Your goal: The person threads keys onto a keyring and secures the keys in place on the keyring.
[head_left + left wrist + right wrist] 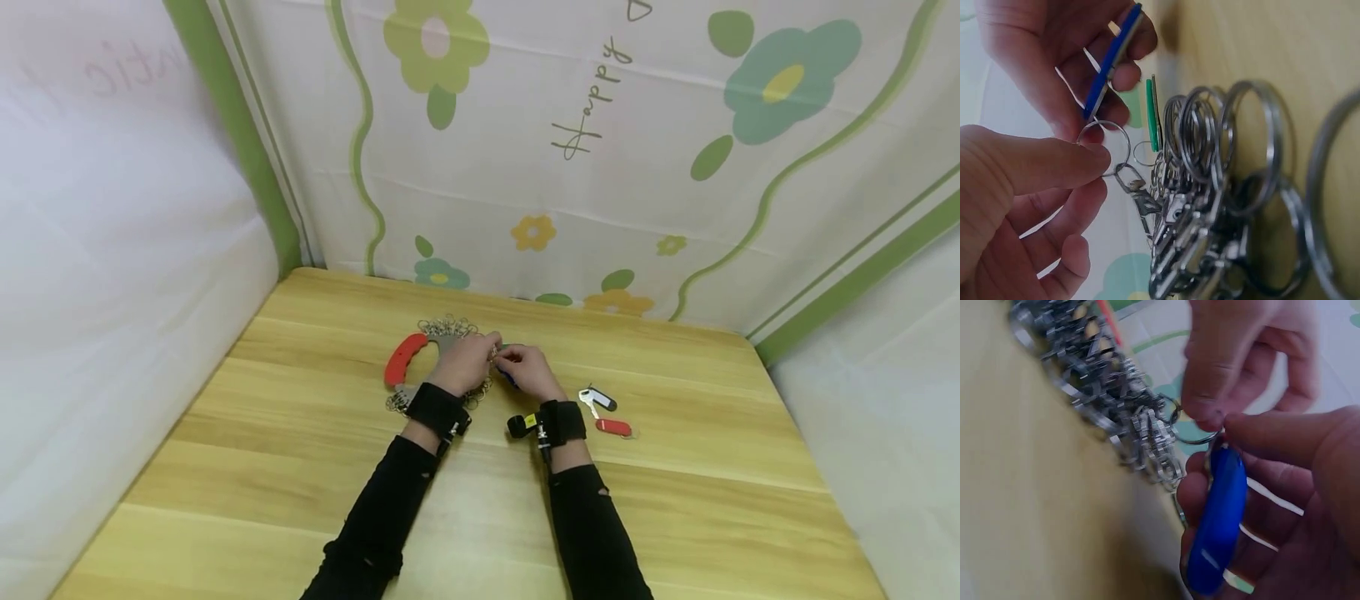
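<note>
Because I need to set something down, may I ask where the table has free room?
The wooden table is bare in two wide patches: from the red handle to the left fabric wall, and from the red key tag to the right fabric wall. It is crowded where the left hand and right hand meet beside the swivel clasps.

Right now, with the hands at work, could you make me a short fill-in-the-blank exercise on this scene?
1. The right hand holds a ____ tag.
2. The left hand pinches a ring made of ____.
3. In the head view, the handle is ____.
4. There, a loose key lies to the ____ of both hands.

Missing words: blue; metal; red; right.
</note>
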Motion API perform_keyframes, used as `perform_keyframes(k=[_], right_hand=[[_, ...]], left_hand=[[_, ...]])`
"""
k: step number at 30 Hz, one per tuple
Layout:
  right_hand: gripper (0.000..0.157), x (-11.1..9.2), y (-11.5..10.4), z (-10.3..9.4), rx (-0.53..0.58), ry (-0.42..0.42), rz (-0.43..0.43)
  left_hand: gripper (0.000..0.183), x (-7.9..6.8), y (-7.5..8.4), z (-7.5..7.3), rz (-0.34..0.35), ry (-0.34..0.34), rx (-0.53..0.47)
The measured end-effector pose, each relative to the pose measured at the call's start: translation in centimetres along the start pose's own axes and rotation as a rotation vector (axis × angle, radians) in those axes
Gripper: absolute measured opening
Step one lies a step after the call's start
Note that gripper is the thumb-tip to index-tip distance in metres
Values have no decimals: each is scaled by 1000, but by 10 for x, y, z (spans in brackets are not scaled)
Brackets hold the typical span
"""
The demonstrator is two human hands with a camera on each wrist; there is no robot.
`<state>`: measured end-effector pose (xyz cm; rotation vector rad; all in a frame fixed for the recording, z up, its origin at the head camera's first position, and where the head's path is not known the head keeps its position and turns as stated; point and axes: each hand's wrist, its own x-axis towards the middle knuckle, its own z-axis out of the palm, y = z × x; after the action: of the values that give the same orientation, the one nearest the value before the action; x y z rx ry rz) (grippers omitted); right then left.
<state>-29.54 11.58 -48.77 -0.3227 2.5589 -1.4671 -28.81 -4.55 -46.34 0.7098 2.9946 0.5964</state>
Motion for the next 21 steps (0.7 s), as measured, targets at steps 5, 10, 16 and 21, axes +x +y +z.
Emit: perform_keyframes(k=[5,10,16,21], right_hand=[[14,1,3,4,-50,3,-19],[10,3,5,4,-126,-3,-60],[11,3,5,5,-118,-3,-61],[11,3,4,4,-98,-4,-76]], left_hand=[[22,-1,1,0,0,18,-30],[13,1,1,0,8,28,-53],[11,-1,-5,1,-12,33,-66],[16,-2,-9,-2,-17,21,-86]])
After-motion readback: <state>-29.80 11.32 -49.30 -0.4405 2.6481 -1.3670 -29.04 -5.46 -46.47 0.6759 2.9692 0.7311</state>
